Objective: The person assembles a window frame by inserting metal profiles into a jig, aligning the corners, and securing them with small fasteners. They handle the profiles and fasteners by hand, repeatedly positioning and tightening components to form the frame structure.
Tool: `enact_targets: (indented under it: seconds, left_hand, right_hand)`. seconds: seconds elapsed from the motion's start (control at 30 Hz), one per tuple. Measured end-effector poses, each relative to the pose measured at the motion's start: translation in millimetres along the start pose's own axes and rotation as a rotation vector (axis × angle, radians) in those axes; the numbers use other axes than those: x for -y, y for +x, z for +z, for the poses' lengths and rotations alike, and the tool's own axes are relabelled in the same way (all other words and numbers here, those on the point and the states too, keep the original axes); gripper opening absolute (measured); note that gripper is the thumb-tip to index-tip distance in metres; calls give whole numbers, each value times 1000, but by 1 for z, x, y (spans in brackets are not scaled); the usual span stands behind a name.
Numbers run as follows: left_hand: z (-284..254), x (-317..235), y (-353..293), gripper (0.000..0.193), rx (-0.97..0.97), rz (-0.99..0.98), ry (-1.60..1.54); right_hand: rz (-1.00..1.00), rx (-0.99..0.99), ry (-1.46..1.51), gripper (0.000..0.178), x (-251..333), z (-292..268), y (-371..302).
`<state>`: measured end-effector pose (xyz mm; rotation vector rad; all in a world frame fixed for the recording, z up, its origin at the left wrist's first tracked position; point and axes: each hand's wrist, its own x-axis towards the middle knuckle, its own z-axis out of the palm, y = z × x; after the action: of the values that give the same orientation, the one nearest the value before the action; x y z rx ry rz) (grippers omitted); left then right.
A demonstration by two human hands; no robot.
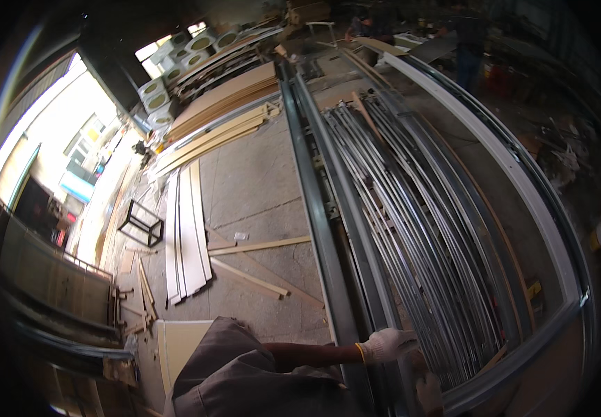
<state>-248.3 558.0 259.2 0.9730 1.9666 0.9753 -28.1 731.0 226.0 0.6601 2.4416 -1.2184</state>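
My left hand (386, 345), in a white knit glove with a yellow cuff edge, reaches over the long grey metal channels (372, 295) near the lower edge. Its fingers look curled together, and whatever they may hold is hidden. Below it, my right hand (428, 393) is only dimly visible in shadow by the near end of the channels, its fingers too dark to read. A bundle of thin shiny metal bars (411, 243) lies just beyond my hands, lengthwise beside the channels.
A white-faced long beam (502, 167) curves along the right. On the floor at left lie white strips (188, 236), wooden slats (252, 276) and a small black frame (142, 224). Stacked brown boards (227, 101) stand farther back. A person (468, 48) is at the far right.
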Motion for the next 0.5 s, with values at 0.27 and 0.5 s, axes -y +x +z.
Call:
enact_targets:
  seconds: [0.27, 0.5]
  left_hand:
    - [13, 30, -56, 39, -7, -110, -177]
    - [-14, 3, -78, 41, 11, 270, -182]
  right_hand:
    - [161, -277, 258, 38, -124, 44, 8]
    - [254, -151, 1226, 34, 41, 36, -4]
